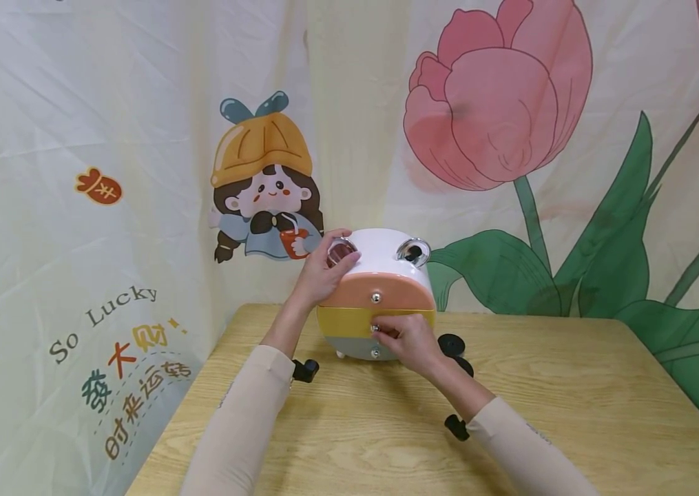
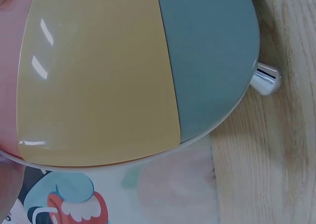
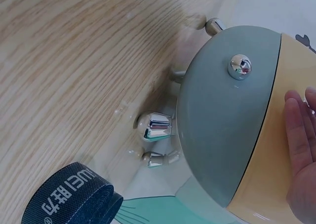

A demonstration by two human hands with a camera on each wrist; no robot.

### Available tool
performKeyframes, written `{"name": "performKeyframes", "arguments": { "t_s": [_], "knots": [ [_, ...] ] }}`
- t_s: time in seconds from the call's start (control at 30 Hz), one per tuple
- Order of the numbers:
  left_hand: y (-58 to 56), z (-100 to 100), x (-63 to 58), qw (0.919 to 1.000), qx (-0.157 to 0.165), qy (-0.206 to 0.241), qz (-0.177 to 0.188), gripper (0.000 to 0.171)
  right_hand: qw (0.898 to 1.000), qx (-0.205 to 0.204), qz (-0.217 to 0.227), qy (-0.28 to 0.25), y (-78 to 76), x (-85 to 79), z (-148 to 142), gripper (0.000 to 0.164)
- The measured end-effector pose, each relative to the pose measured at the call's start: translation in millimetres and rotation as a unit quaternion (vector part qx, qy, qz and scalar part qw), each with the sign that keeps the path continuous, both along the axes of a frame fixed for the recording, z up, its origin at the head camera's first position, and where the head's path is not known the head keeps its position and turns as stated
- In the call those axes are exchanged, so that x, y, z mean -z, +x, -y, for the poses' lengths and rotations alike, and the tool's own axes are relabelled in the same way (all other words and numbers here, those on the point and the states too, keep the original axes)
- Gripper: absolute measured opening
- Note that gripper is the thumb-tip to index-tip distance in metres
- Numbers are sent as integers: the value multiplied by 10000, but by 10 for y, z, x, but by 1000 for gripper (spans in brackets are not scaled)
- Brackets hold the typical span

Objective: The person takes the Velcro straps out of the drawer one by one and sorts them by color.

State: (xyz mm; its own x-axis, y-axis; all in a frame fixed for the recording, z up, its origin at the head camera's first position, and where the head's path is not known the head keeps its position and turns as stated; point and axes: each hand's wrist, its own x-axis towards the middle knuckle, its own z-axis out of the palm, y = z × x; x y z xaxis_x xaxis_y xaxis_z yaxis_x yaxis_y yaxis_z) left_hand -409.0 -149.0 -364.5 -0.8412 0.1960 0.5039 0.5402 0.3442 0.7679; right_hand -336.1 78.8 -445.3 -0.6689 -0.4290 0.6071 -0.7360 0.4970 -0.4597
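Note:
A small rounded drawer cabinet (image 1: 380, 249) stands on the table, with a white top and three stacked drawers. The top drawer (image 1: 349, 289) is salmon, the middle drawer (image 1: 339, 322) yellow and the bottom drawer (image 3: 222, 125) blue-grey, each with a silver knob. My left hand (image 1: 323, 272) grips the cabinet's upper left corner around a chrome-rimmed round piece, thumb on the front side. With thumb and fingertips my right hand (image 1: 412, 341) pinches the yellow drawer's knob (image 1: 375, 328). All drawer fronts look flush in the head view. The left wrist view shows mostly the yellow face.
Two black round rolls (image 1: 451, 344) lie right of the cabinet; one roll (image 3: 69, 194) shows white lettering. A second chrome-rimmed piece (image 1: 414, 252) is on the cabinet's top right. The wooden table (image 1: 572, 399) meets a printed curtain (image 1: 361, 138) behind.

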Motion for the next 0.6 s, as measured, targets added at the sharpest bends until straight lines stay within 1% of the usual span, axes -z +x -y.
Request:
{"name": "performKeyframes", "arguments": {
  "t_s": [0.33, 0.5, 0.6],
  "knots": [
    [17, -10, -1, 9999, 58, 37, -105, 48, 9999, -36, 84, 50, 15, 0, -10, 16],
    [10, -2, 5, 10000, 37, 41, -41, 49, 9999, -157, 51, 37, 61, -3, -13, 17],
    [10, 3, 6, 10000, 5, 24, 39, 50, 9997, -177, 111, 82, 94, -6, -21, 18]
  ]
}}
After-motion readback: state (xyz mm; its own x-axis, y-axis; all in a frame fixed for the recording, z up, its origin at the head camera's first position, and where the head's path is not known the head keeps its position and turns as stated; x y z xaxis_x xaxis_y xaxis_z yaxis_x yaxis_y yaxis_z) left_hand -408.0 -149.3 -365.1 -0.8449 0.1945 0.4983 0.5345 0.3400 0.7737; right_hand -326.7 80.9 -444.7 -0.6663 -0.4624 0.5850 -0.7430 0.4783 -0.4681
